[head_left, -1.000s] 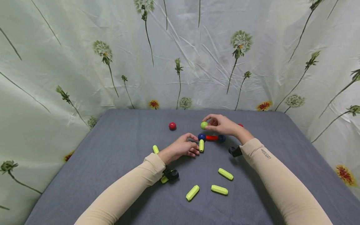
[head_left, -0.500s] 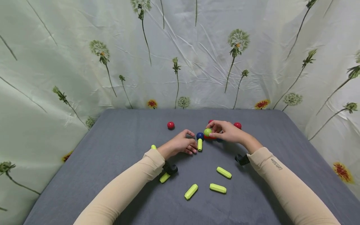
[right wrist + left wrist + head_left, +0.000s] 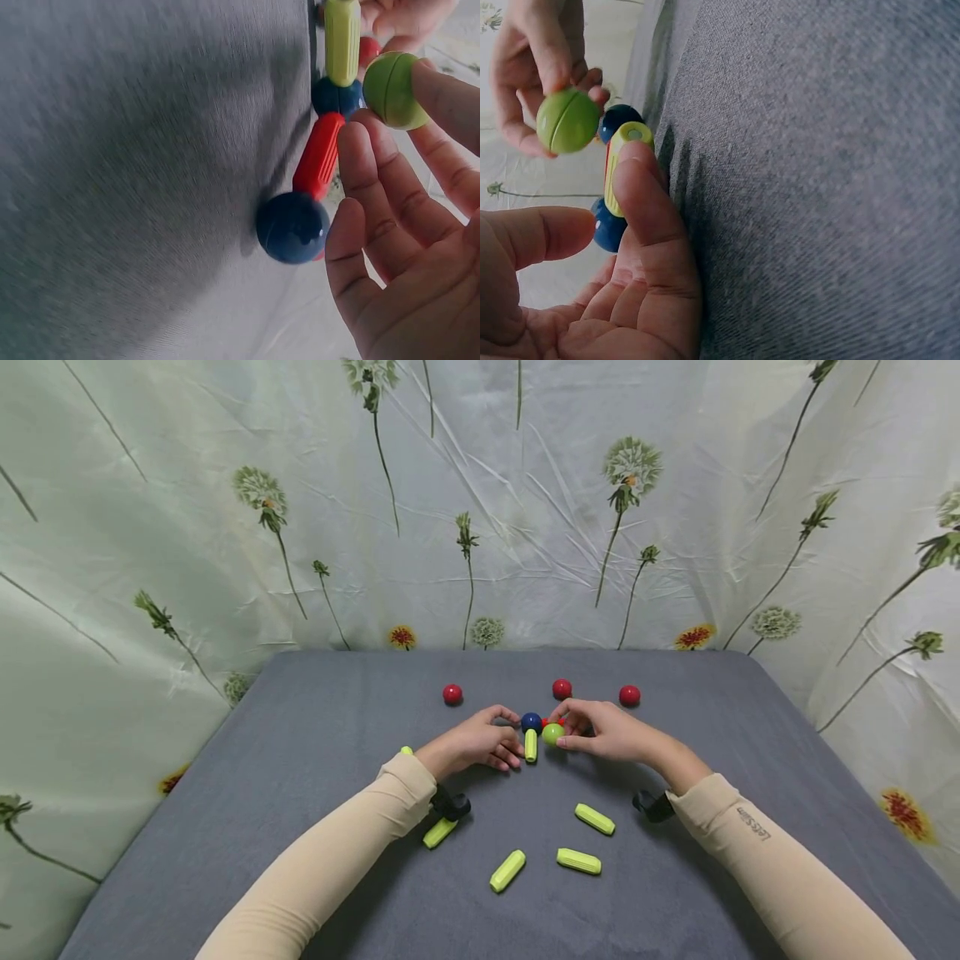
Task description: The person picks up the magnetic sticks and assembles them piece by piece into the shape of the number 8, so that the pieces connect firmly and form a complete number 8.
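As right hand (image 3: 609, 731) pinches green ball (image 3: 552, 735) | likely light, slick: grip opposite sides | left hand (image 3: 477, 743) relaxed, by yellow rod (image 3: 531, 747)

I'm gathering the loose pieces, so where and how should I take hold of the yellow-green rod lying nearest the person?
Probably best: pinch the yellow-green rod across its middle, coming from above, thumb and finger on its long sides. It lies flat on the grey cloth, slim and slanting with its far end to the right, and nothing crowds either long side.
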